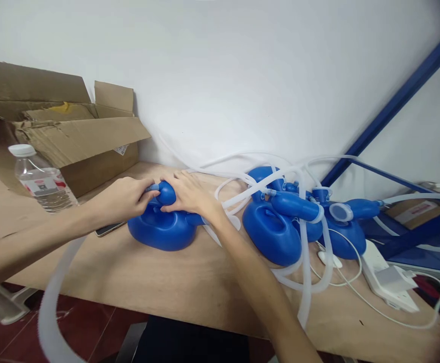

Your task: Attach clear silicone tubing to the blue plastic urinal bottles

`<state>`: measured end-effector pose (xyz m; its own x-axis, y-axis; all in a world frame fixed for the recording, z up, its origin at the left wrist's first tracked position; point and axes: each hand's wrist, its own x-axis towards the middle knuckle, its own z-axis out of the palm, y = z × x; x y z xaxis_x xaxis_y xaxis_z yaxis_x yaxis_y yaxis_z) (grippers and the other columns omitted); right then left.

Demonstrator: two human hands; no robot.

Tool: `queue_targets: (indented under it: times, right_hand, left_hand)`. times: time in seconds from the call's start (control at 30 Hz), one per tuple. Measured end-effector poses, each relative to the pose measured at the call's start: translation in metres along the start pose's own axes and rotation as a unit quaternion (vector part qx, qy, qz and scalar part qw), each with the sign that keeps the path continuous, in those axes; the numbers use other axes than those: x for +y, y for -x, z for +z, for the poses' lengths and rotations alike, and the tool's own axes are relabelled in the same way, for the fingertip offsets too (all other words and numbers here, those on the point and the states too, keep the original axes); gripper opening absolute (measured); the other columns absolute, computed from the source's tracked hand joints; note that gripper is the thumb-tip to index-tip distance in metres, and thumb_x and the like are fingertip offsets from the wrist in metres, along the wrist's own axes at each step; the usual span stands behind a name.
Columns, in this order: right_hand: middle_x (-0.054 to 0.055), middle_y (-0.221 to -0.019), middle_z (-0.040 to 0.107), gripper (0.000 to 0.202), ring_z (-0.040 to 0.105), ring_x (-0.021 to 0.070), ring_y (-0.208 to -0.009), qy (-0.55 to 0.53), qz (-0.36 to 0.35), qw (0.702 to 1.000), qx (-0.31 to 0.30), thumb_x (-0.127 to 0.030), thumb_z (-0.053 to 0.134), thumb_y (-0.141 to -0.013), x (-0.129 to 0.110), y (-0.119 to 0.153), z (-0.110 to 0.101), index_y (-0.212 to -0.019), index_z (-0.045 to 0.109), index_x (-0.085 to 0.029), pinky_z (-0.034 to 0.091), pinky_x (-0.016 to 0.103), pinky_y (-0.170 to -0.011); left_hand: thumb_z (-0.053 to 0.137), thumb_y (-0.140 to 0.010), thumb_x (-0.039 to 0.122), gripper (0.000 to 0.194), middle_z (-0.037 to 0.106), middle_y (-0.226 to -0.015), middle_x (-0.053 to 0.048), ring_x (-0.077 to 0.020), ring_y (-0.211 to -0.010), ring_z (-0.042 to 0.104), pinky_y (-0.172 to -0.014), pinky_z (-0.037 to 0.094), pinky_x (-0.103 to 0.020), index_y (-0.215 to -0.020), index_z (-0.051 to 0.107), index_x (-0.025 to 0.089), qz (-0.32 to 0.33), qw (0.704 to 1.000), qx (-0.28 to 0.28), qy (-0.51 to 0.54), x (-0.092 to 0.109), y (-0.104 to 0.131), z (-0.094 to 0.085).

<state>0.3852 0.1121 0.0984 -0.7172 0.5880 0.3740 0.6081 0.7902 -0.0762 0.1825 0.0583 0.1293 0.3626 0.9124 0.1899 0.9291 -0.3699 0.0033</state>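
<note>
A blue plastic urinal bottle (163,236) with a looped handle lies on the wooden table, its neck pointing right. Above it, both my hands are on a rounded blue funnel piece (167,193). My left hand (134,201) pinches the narrow, pale connector end of this piece. From the other side, my right hand (191,194) wraps its fingers around the wider blue end. A thick translucent hose (51,307) hangs over the table's front edge below my left forearm; where its upper end goes is hidden.
More blue urinal bottles (270,232) with tangled translucent hoses (306,272) lie to the right. Beside them is a white power strip (388,282) with a charger and cable. At left stand an open cardboard box (91,146) and a water bottle (44,184). A phone (108,229) lies partly hidden.
</note>
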Motion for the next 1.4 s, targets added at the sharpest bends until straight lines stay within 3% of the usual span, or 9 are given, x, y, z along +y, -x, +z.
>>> queue_targets:
  times: [0.2,0.37,0.53,0.73,0.9,0.97,1.17,1.3,1.4]
  right_hand:
    - [0.015,-0.132,0.062,0.073,0.057,0.0323,-0.123,0.014,0.004,1.0,0.0,-0.05,0.084,-0.083,-0.001,0.001,-0.001,-0.141,0.054,-0.018,0.045,0.049,-0.106]
    - [0.016,-0.129,0.063,0.07,0.057,0.0338,-0.122,0.04,0.036,0.998,0.015,-0.049,0.084,-0.082,-0.013,0.005,-0.001,-0.138,0.057,-0.017,0.046,0.049,-0.104]
    - [0.017,-0.127,0.065,0.07,0.058,0.0357,-0.123,0.047,0.075,0.996,0.022,-0.048,0.085,-0.08,-0.024,0.009,-0.004,-0.136,0.056,-0.017,0.046,0.05,-0.103]
    - [0.015,-0.121,0.071,0.062,0.067,0.0327,-0.111,0.016,0.066,0.998,0.01,-0.047,0.083,-0.082,-0.021,0.008,-0.005,-0.13,0.055,-0.017,0.047,0.048,-0.1]
    - [0.015,-0.124,0.072,0.064,0.067,0.0335,-0.116,0.015,0.067,0.997,0.017,-0.047,0.083,-0.083,-0.02,0.009,-0.003,-0.132,0.055,-0.017,0.045,0.048,-0.102]
    - [0.014,-0.124,0.072,0.064,0.066,0.0336,-0.118,0.021,0.062,0.998,0.022,-0.046,0.082,-0.084,-0.02,0.011,-0.001,-0.133,0.054,-0.017,0.044,0.048,-0.102]
    - [0.014,-0.124,0.072,0.065,0.066,0.0346,-0.117,0.039,0.058,0.997,0.023,-0.048,0.082,-0.085,-0.02,0.012,0.0,-0.135,0.054,-0.018,0.045,0.048,-0.101]
    - [0.015,-0.125,0.072,0.068,0.066,0.0352,-0.117,0.052,0.05,0.997,0.024,-0.049,0.083,-0.084,-0.02,0.011,0.0,-0.137,0.055,-0.017,0.044,0.049,-0.101]
    - [0.015,-0.124,0.071,0.066,0.066,0.0355,-0.116,0.062,0.046,0.997,0.027,-0.049,0.083,-0.084,-0.02,0.01,0.001,-0.136,0.056,-0.018,0.045,0.049,-0.098]
  left_hand:
    - [0.035,-0.106,0.04,0.036,0.076,-0.093,-0.014,-0.0324,-0.076,0.072,-0.057,0.033,-0.034,-0.116,0.061,0.017,0.026,0.993,0.011,-0.112,-0.003,0.008,0.007]
    - [0.039,-0.104,0.031,0.029,0.076,-0.112,-0.013,-0.0294,-0.097,0.073,-0.065,0.041,-0.032,-0.118,0.062,0.019,0.069,0.994,0.023,-0.088,-0.02,0.011,0.018]
    - [0.032,-0.106,0.04,0.042,0.075,-0.123,-0.011,-0.0296,-0.1,0.072,-0.074,0.046,-0.034,-0.13,0.061,0.022,0.036,0.997,0.072,-0.019,-0.03,0.024,0.028]
    - [0.033,-0.106,0.054,0.048,0.076,-0.111,-0.007,-0.0254,-0.09,0.071,-0.069,0.046,-0.033,-0.125,0.066,0.024,0.023,0.993,0.112,0.036,-0.033,0.045,0.023]
    - [0.045,-0.103,0.065,0.051,0.075,-0.125,-0.006,-0.0272,-0.111,0.072,-0.09,0.053,-0.037,-0.126,0.068,0.025,0.071,0.978,0.17,0.098,-0.024,0.037,0.016]
    - [0.046,-0.103,0.063,0.049,0.077,-0.12,-0.006,-0.0263,-0.107,0.073,-0.09,0.054,-0.036,-0.119,0.07,0.024,0.081,0.974,0.178,0.113,-0.02,0.03,0.014]
    - [0.049,-0.105,0.058,0.044,0.081,-0.096,-0.003,-0.0206,-0.076,0.075,-0.065,0.055,-0.03,-0.109,0.072,0.021,0.071,0.973,0.19,0.111,-0.017,0.025,0.019]
    - [0.055,-0.107,0.044,0.033,0.081,-0.11,-0.008,-0.0241,-0.093,0.078,-0.077,0.061,-0.034,-0.116,0.074,0.02,0.148,0.943,0.292,0.049,-0.023,0.031,0.03]
    - [0.057,-0.106,0.03,0.026,0.08,-0.12,-0.006,-0.0262,-0.104,0.078,-0.087,0.064,-0.039,-0.126,0.073,0.024,0.206,0.92,0.333,0.002,-0.03,0.033,0.039]
